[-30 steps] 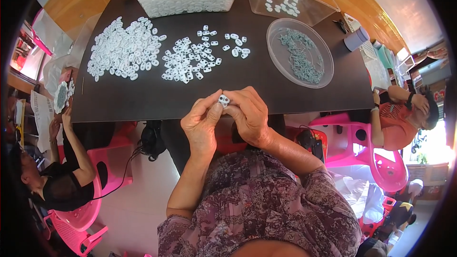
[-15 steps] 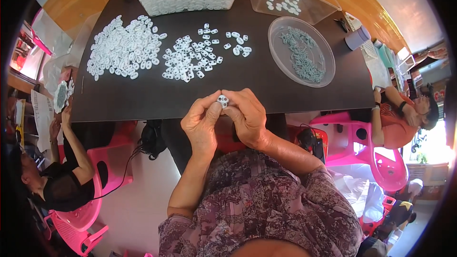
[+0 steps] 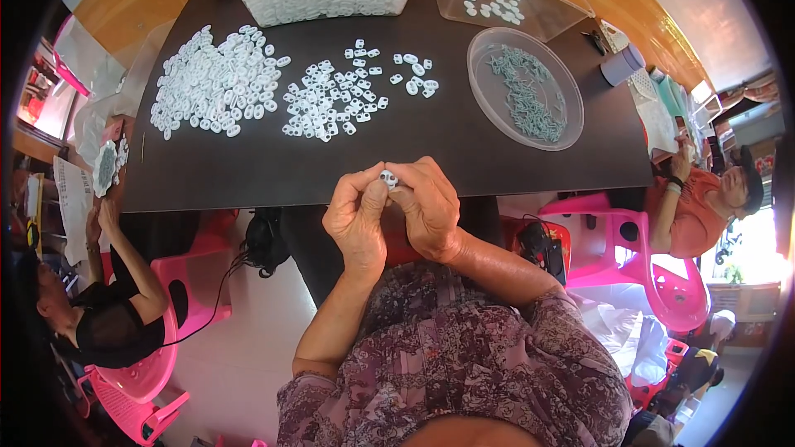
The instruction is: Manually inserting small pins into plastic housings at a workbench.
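My left hand [image 3: 358, 209] and my right hand [image 3: 432, 205] meet just over the table's near edge. Between their thumbs and fingertips they pinch one small white plastic piece with dark holes [image 3: 387, 175]; fingers cover part of it. Beyond my hands lies a loose group of small white two-holed pieces [image 3: 331, 101]. Left of that is a larger heap of white oval pieces [image 3: 215, 81]. A few more white pieces [image 3: 416, 74] lie a little to the right. Small grey-green screws [image 3: 530, 91] fill part of a round clear tray [image 3: 480, 108] on the right.
At the back of the dark table [image 3: 273, 170] stand a clear bin [image 3: 257, 12] full of white pieces and a clear box [image 3: 538, 25] holding fewer. A purple-grey cup [image 3: 623, 64] is at the far right. Co-workers sit on both sides, by pink chairs [image 3: 199, 290].
My hands stay together on the white piece, the left drawn slightly closer to the right. The co-worker on the right has lowered an arm from the face.
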The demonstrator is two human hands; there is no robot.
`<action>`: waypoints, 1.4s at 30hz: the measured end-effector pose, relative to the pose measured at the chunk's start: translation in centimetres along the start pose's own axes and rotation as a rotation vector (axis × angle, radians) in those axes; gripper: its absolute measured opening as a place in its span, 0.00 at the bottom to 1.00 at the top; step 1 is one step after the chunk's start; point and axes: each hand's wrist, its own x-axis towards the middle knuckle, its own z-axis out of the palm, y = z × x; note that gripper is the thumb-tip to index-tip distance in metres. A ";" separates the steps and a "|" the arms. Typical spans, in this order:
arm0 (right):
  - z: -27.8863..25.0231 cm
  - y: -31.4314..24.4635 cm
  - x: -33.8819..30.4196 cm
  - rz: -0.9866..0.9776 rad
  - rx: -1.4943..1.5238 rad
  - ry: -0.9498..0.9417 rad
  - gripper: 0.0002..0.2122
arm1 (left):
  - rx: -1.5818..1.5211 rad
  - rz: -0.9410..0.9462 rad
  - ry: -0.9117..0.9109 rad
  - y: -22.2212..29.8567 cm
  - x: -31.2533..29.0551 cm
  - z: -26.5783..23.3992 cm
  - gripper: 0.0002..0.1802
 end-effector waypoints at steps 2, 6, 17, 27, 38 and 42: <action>0.1 0.2 0.0 -0.001 -0.002 -0.005 0.13 | 0.035 0.005 -0.002 -0.3 0.1 -0.2 0.10; 0.4 -0.1 0.1 0.033 0.012 -0.004 0.13 | 0.009 -0.002 0.001 0.3 0.2 0.1 0.10; -0.4 -0.6 0.4 0.109 0.045 -0.078 0.15 | 0.012 0.031 0.011 1.2 0.4 0.2 0.10; -0.2 -0.7 0.1 0.137 0.063 -0.072 0.15 | -0.065 -0.036 0.070 1.0 0.1 0.4 0.10; -0.4 -0.9 0.2 0.154 0.071 -0.068 0.15 | 0.168 0.084 -0.047 1.3 0.1 -0.4 0.12; -0.5 -1.0 0.3 0.126 0.085 -0.075 0.13 | 0.136 0.060 -0.019 1.5 -0.3 -0.2 0.12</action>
